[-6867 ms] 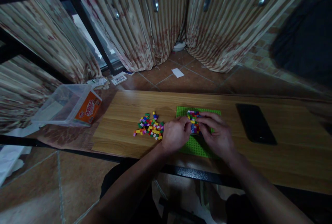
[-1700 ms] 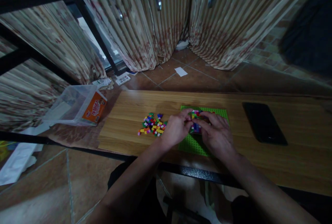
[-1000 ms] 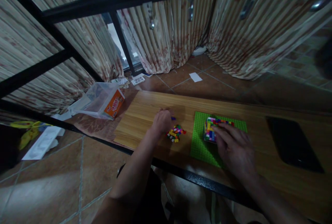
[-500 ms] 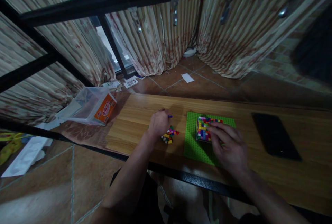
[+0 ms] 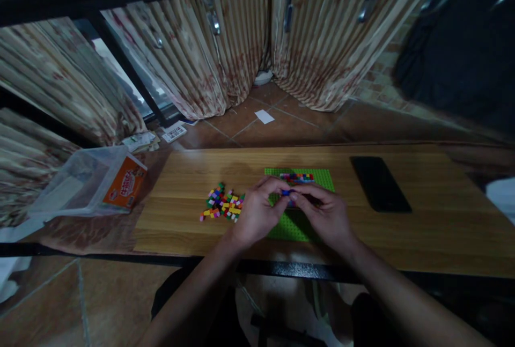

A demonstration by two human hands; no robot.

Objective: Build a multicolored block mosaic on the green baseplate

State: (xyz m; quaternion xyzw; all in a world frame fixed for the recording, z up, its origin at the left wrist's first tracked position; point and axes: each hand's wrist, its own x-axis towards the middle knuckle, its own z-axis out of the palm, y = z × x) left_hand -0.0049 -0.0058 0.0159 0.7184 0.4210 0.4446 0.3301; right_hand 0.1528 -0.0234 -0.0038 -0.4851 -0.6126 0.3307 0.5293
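Note:
A small blue toy brick (image 5: 286, 192) is pinched between the fingertips of both hands, above the green baseplate (image 5: 300, 229). My left hand (image 5: 259, 210) comes in from the left with thumb and forefinger on the brick. From the right, my right hand (image 5: 325, 213) meets it, thumb and forefinger closed on the same brick. Beneath and behind the fingers sits a block of many-coloured bricks (image 5: 298, 177) on the baseplate, mostly hidden by the hands. Left of my left hand lies a loose pile of coloured bricks (image 5: 219, 202) on the wooden tabletop (image 5: 173, 186).
A dark phone-like slab (image 5: 380, 183) lies on the tabletop to the right. Beyond the table's left end stands a clear plastic bin (image 5: 84, 175) with an orange label. A black metal bar runs along the near edge (image 5: 289, 268). Curtains (image 5: 237, 46) hang behind.
My left hand has brought the blue brick from the pile rightward to the baseplate. My right hand has shifted to meet it, fingers now on the brick. The view has turned right.

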